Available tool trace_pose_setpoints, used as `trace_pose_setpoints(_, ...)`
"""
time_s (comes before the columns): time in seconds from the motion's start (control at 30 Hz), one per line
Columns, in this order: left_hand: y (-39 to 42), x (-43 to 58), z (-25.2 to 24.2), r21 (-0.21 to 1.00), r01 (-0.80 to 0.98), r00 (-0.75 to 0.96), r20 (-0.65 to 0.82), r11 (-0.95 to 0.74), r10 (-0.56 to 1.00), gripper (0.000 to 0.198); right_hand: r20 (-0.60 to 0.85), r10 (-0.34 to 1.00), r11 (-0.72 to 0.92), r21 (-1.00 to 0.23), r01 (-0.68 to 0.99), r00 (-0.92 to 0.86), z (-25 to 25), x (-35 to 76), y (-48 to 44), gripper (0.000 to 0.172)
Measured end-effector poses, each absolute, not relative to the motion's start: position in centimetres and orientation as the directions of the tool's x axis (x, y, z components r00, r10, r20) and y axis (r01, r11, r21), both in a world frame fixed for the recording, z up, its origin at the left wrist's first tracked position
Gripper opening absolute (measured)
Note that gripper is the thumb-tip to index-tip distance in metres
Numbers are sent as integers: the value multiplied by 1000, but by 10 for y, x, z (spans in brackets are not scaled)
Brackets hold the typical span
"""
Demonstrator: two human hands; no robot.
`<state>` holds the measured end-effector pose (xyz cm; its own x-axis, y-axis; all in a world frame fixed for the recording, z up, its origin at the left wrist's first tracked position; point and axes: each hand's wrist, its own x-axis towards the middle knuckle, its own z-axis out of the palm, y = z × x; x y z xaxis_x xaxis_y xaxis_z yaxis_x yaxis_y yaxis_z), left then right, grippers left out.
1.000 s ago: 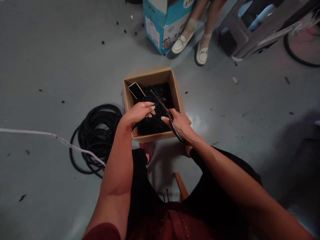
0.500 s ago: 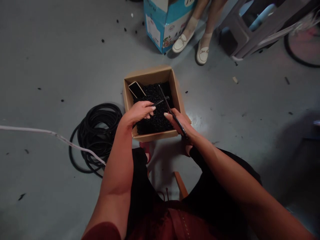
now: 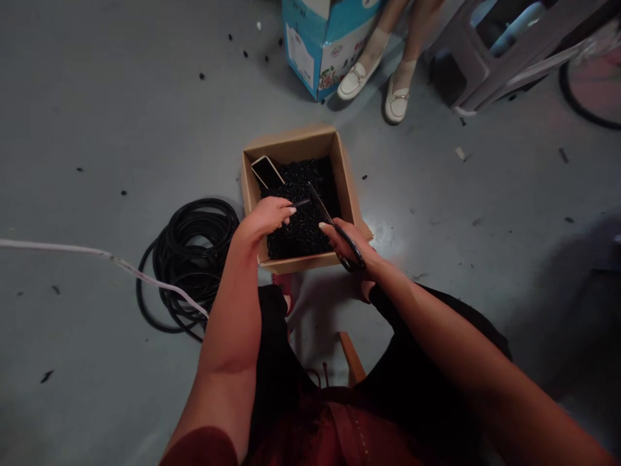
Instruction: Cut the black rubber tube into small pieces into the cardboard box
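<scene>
**Scissors over a box of black scraps**

On the grey floor [image 3: 97, 162], a cardboard box [image 3: 295, 139] sits mid-frame, a black cable coil [image 3: 189, 259] just left of it. Black scraps [image 3: 301, 226] fill it, a smartphone [image 3: 266, 172] lying at its upper left. The left hand [image 3: 264, 217] pinches a short cable piece [image 3: 301, 202]; the right hand [image 3: 347, 243] grips scissors [image 3: 350, 249].

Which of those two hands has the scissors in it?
The right hand grips the black-handled scissors over the cardboard box; the left hand pinches only a short black cable piece.
</scene>
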<state>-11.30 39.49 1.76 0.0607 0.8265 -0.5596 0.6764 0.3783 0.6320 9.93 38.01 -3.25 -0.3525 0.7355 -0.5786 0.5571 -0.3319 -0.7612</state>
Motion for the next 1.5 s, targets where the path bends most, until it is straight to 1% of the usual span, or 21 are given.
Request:
trace_pose_setpoints(0.13, 393, -113, 21, 705, 569, 46, -541, 424, 840, 22, -607, 733, -453, -772, 446, -306, -24, 101, 383, 36)
trace_pose_setpoints(0.23, 392, -114, 26, 777, 457, 1, -486, 432, 874, 24, -588, 752, -481, -799, 361, -299, -14, 103, 385, 37)
trace_pose_setpoints(0.33, 391, -115, 28, 815, 370, -55, -459, 445, 887, 21, -547, 763, -440, -829, 345, -343, -9, 104, 387, 41)
trace_pose_setpoints(0.47, 393, -115, 29, 843, 307, -108, -430, 441, 896, 24, -476, 769, -313, -863, 397, -428, -7, 105, 387, 41)
trace_pose_setpoints(0.6, 395, -111, 29, 858, 253, -87, -440, 447, 894, 28, -457, 728, -244, -870, 429, -512, -4, 107, 385, 38)
trace_pose_setpoints(0.7, 395, -108, 30, 862, 260, -34, -443, 435, 896, 25, -412, 704, -181, -892, 415, -578, 1, 109, 383, 41)
trace_pose_setpoints(0.8, 395, -106, 32, 857, 285, -5, -448, 430, 894, 23, -384, 699, -149, -903, 402, -603, 7, 109, 381, 43)
trace_pose_setpoints(1.2, 394, -105, 22, 864, 198, 94, -486, 462, 869, 25, -379, 703, -165, -910, 381, -602, 9, 108, 381, 40)
trace_pose_setpoints(1.37, 395, -106, 17, 854, 207, 94, -503, 478, 859, 27, -365, 707, -158, -917, 367, -606, 7, 109, 381, 41)
trace_pose_setpoints(1.5, 394, -105, 22, 837, 251, 124, -525, 485, 842, 26, -372, 703, -164, -914, 371, -606, 1, 109, 382, 44)
